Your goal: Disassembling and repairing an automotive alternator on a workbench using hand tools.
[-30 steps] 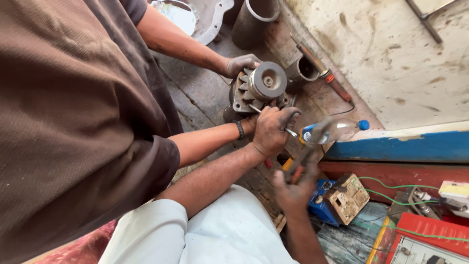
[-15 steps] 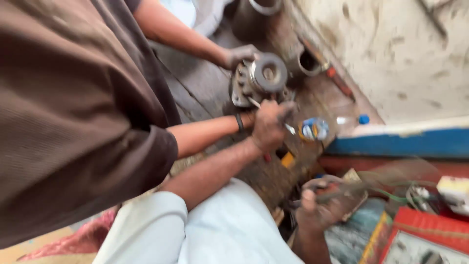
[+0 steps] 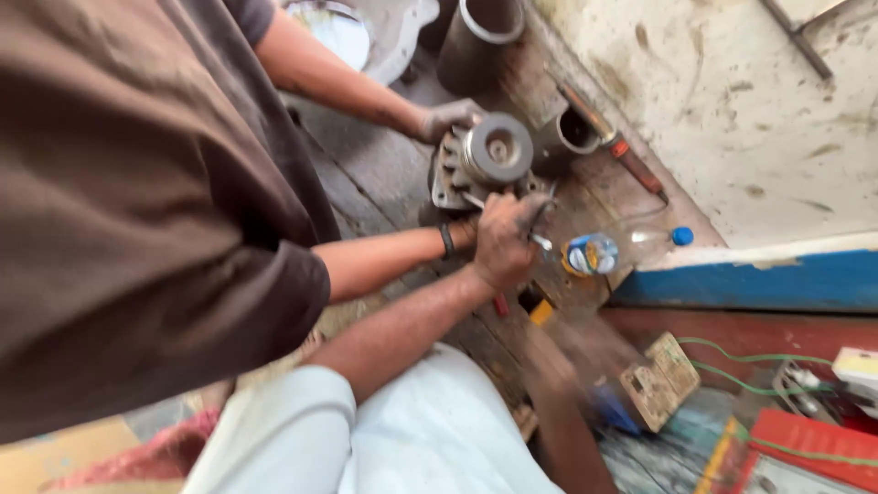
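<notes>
A grey metal motor-like unit with a round pulley (image 3: 494,151) sits on a worn wooden bench (image 3: 366,183). My left hand (image 3: 505,240), dark with grease, is closed at the unit's near side around a small metal tool (image 3: 540,241). My right hand (image 3: 560,359) is a blur low at the bench's right edge, and I cannot see what it holds. A co-worker in a brown shirt (image 3: 137,201) stands at the left. One of their hands (image 3: 448,117) rests on the unit's far side. The other, with a dark wristband (image 3: 446,240), lies right under my left hand.
A plastic bottle with a blue cap (image 3: 622,247) lies right of the unit. Metal cylinders (image 3: 480,37) and a red-handled tool (image 3: 631,165) lie behind. A square wooden block (image 3: 660,382), green wires (image 3: 741,366) and a red box (image 3: 805,448) are at the lower right.
My right hand has dropped from beside the unit down toward the bench's lower right edge. My left hand has stayed clenched at the unit, and the co-worker's hands have held their place.
</notes>
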